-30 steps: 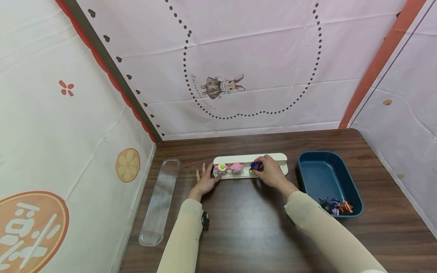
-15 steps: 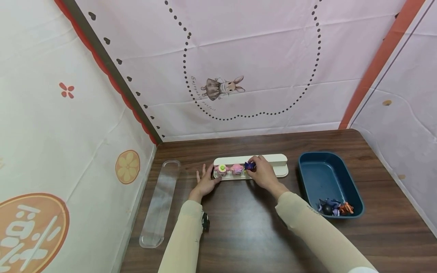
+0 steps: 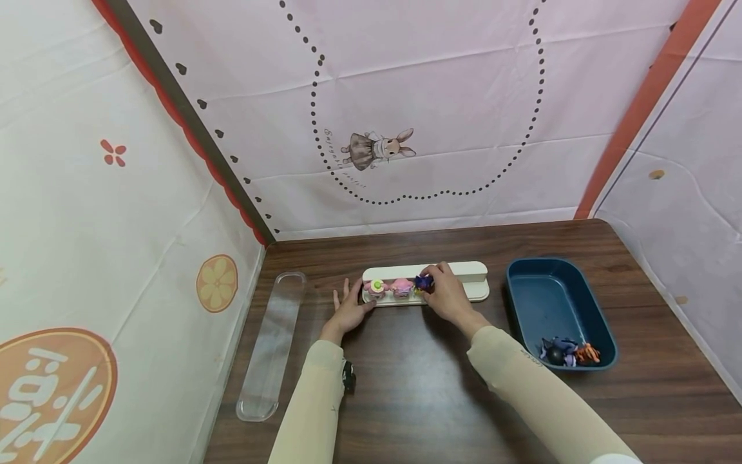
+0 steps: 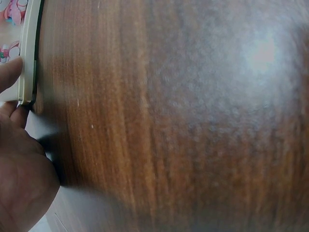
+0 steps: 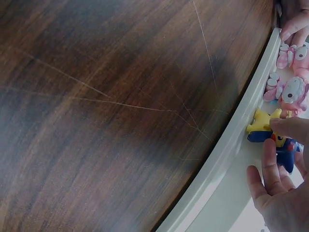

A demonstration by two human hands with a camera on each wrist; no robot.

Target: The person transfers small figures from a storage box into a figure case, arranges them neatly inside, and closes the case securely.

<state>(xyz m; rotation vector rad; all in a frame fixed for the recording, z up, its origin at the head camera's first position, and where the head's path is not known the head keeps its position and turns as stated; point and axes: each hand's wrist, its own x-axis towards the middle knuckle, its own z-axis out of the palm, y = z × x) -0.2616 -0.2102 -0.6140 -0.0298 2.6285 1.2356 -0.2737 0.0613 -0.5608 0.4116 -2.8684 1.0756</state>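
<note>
A long white display stand (image 3: 472, 291) with a raised back step lies across the table. Two pink figurines, one with a yellow-green top (image 3: 377, 287) and a plainer one (image 3: 402, 287), stand side by side at its left. My right hand (image 3: 449, 296) pinches a dark blue and yellow figurine (image 5: 285, 157) between thumb and fingers, upright on the stand's lower level, close beside the second pink one. My left hand (image 3: 350, 314) grips the stand's left end, thumb (image 4: 10, 72) over the front edge and fingers round the corner.
At the right sits a dark blue bin (image 3: 545, 303) with several small figurines (image 3: 565, 351), dark and orange, at its near end. A clear plastic cover (image 3: 271, 348) lies lengthwise on the left of the wooden table (image 3: 406, 393). Printed cloth walls (image 3: 440, 129) enclose the table.
My right hand has slid the dark blue figurine left along the stand, up to the pink one, then stayed there over the last half second. My left hand has kept its place.
</note>
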